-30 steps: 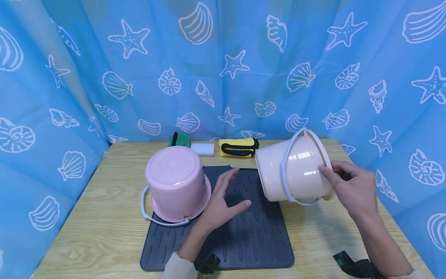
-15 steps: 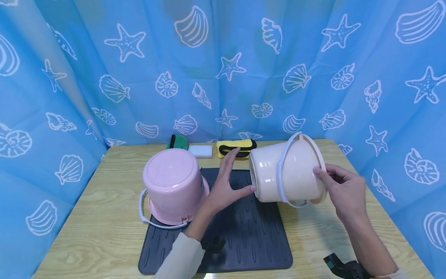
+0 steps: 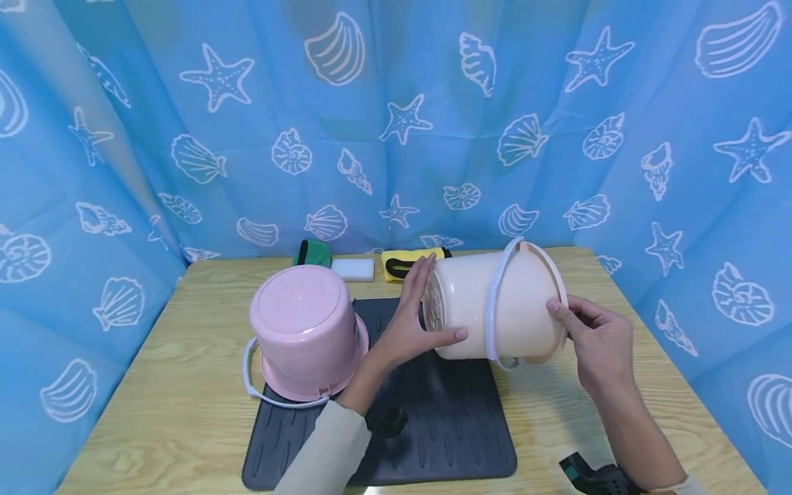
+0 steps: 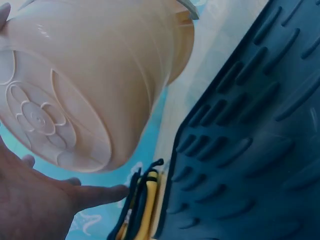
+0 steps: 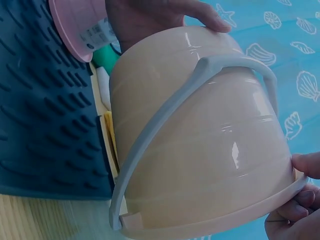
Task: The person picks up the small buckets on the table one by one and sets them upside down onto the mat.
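Observation:
In the head view a cream bucket [image 3: 526,302] is held tilted on its side above the mat's right part, its base facing left and its pale grey handle [image 3: 493,309] hanging around it. My right hand [image 3: 599,340] pinches the rim between thumb and fingers. At the base end, my left hand [image 3: 405,330] has its fingers extended and spread, with the thumb against the bucket's side. The left wrist view shows a flower relief on the base [image 4: 37,117]. A pink bucket [image 3: 303,344] stands upside down on the mat, left of my left hand.
A dark ridged mat [image 3: 433,433] lies on the wooden table [image 3: 167,385]. Along the back sit a green cloth [image 3: 317,252], a white sponge [image 3: 353,269] and a folded yellow cloth [image 3: 396,261] with black edging. A blue shell-patterned curtain [image 3: 353,130] closes off the back and sides.
The cream bucket has moved left in my right hand and turned to show its base more. My left hand has moved right and now meets the bucket's base end.

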Demonstrator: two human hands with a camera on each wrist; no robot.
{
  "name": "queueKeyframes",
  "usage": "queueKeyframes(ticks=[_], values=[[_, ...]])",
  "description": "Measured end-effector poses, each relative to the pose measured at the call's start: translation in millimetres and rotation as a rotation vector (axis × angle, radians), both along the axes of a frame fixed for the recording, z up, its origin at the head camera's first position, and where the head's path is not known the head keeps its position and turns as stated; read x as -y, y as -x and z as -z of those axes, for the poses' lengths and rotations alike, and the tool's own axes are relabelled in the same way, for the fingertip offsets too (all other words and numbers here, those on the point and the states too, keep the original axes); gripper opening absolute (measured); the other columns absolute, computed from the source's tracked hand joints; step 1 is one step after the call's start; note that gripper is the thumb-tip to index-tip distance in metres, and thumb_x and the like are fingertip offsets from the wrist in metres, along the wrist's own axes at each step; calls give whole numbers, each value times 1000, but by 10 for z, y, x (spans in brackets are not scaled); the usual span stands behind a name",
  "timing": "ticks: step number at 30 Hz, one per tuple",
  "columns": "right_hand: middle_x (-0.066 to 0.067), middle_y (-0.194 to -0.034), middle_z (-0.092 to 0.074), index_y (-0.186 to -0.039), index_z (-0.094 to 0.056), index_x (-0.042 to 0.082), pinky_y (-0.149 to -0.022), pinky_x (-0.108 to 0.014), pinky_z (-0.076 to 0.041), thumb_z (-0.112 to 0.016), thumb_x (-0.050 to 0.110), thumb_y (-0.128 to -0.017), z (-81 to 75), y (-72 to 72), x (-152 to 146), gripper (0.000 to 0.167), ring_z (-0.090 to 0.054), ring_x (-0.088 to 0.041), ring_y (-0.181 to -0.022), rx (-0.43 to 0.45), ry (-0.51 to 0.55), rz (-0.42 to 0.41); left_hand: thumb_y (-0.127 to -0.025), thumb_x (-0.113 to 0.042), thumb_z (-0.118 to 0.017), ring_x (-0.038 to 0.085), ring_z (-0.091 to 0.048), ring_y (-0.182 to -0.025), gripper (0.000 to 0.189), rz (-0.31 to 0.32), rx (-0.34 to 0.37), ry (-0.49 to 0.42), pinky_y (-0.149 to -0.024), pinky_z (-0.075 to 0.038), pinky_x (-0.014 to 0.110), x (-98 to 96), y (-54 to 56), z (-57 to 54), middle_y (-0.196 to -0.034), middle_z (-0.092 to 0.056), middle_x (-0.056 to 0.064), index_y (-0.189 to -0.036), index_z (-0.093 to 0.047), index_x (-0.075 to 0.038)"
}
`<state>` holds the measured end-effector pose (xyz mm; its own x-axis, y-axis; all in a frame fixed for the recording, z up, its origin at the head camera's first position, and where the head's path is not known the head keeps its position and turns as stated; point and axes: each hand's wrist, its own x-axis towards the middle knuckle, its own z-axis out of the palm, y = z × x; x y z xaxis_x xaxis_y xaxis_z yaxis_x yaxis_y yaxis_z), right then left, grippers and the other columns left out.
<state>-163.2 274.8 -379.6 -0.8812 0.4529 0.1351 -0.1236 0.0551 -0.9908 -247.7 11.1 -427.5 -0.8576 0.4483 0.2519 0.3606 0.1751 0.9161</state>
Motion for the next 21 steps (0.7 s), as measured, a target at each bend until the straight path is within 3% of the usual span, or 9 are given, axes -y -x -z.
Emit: queueKeyframes(ticks=[6,9,15,18,21], values=[[1,-96,-71,-111,-74,-4,-73,-18,-56,-78,12,-88,32,-9,3,28,-66,-12,-85,-13,49,-42,-68,-69,-78,27,-11,-148,110,27,-24,-15,-106,-27,71,6,-9,-66,-162,-1,-18,-155,-13,-54],[2,-96,-70,-111,-74,-3,-73,-18,-56,-78,18,-89,35,-17,0,31,-66,-11,-85,20,5,-61,-69,-64,-81,27,-17,-146,107,21,-52,-34,-105,-30,70,28,-10,-116,-161,-7,-15,-155,-20,-50],[-2,-92,-66,-123,-69,3,-63,-21,-53,-69,39,-94,62,-66,-42,46,-59,-13,-78,142,-359,-156,-70,-48,-86,25,-23,-142,101,-35,-78,6,-101,-36,68,138,-43,-242,-160,-15,-11,-152,-27,-52],[-7,-96,-67,-127,-67,7,-61,-23,-51,-65,42,-96,62,-96,-81,46,-59,-13,-79,127,-516,-189,-70,-42,-87,24,-25,-140,100,-72,-97,43,-101,-38,67,186,-53,-331,-158,-17,-10,-152,-29,-51],[-7,-102,-68,-127,-67,11,-66,-18,-50,-65,40,-97,67,-149,-118,42,-61,-6,-84,76,-679,-189,-69,-42,-87,24,-27,-138,101,-106,-120,71,-100,-40,65,226,-70,-436,-156,-19,-10,-152,-29,-50]])
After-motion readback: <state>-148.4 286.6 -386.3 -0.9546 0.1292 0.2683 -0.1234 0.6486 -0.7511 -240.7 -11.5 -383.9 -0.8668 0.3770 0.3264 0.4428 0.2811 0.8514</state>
